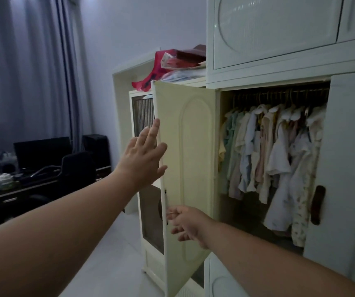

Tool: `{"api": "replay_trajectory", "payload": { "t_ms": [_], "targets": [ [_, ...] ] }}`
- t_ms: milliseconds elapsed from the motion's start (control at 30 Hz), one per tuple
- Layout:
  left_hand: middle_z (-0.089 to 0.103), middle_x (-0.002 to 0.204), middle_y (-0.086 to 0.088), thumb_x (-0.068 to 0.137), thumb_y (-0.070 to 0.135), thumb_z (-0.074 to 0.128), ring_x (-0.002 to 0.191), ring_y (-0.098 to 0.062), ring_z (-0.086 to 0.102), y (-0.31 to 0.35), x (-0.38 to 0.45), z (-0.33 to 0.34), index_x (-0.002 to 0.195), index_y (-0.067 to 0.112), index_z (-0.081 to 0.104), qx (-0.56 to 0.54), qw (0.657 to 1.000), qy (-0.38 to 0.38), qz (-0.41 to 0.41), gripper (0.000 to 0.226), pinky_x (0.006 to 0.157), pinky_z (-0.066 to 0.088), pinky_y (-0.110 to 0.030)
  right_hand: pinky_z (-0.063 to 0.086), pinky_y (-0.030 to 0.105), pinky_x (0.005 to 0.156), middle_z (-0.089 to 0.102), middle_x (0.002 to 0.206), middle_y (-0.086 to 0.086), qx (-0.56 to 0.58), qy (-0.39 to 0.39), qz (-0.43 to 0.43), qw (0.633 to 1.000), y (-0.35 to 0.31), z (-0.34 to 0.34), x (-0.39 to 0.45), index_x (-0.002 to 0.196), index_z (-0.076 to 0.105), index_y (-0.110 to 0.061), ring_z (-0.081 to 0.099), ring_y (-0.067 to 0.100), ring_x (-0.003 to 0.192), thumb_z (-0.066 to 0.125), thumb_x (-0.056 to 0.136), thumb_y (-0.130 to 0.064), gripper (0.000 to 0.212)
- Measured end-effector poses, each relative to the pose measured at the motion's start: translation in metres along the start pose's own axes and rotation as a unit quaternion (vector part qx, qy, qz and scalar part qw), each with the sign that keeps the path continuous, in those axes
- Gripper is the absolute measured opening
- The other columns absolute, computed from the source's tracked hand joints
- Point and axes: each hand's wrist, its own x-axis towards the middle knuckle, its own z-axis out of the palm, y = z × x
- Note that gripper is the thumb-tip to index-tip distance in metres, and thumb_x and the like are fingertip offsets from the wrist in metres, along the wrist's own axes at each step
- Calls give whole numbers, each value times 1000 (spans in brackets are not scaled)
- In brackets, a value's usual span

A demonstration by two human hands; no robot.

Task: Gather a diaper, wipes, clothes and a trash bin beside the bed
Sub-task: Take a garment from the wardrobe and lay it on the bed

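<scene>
A cream wardrobe stands ahead with its left door [187, 159] swung open. Inside, several small pale baby clothes [273, 155] hang on hangers from a rail. My left hand [144, 159] is raised with straight fingers against the outer edge of the open door. Lower down, my right hand [185, 224] has its fingers curled at the door's edge by the handle. The wardrobe's right door [344, 168] with a dark handle is closed. No diaper, wipes or trash bin is in view.
A second cream cabinet [144, 116] stands behind the open door, with red bags and packages [172, 65] on top. A dark desk [22, 185] with a monitor, chair and small items is at the left. Grey curtains hang behind it. The floor is pale tile.
</scene>
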Motion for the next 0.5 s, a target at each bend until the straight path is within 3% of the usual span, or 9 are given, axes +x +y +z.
{"api": "replay_trajectory", "payload": {
  "t_ms": [100,200,267,400,500],
  "targets": [
    [-10,164,-22,83,37,69,150,-42,7,12,2,-1,126,19,53,-8,1000,23,5,50,116,17,-55,55,38,90,58,128,-7,2,18,-5,1000,7,-12,-1,149,44,-27,64,22,109,46,99,-8,54],
    [3,164,-25,77,19,69,150,-44,8,35,9,-2,125,16,56,-19,996,71,55,50,119,12,-60,56,36,86,59,131,-6,7,54,-1,999,12,-36,-5,145,49,-29,64,19,104,49,98,-12,50],
    [7,164,-25,79,20,65,150,-43,7,57,15,0,130,16,52,-34,992,82,89,53,119,11,-60,57,36,84,60,129,-2,29,80,15,996,15,-60,-11,137,56,-29,64,21,105,52,99,-13,42],
    [10,164,-18,88,41,53,149,-39,12,112,26,5,149,25,24,-113,989,-19,93,70,118,15,-54,52,39,92,63,117,7,54,140,52,987,22,-116,-32,109,64,-27,61,29,111,54,100,-20,15],
    [20,161,-14,89,48,50,144,-36,23,161,36,8,152,27,17,-167,979,-99,61,74,115,26,-52,50,34,79,63,120,11,12,200,27,979,28,-169,-52,120,64,-24,61,29,108,56,98,-15,25]
  ]
}}
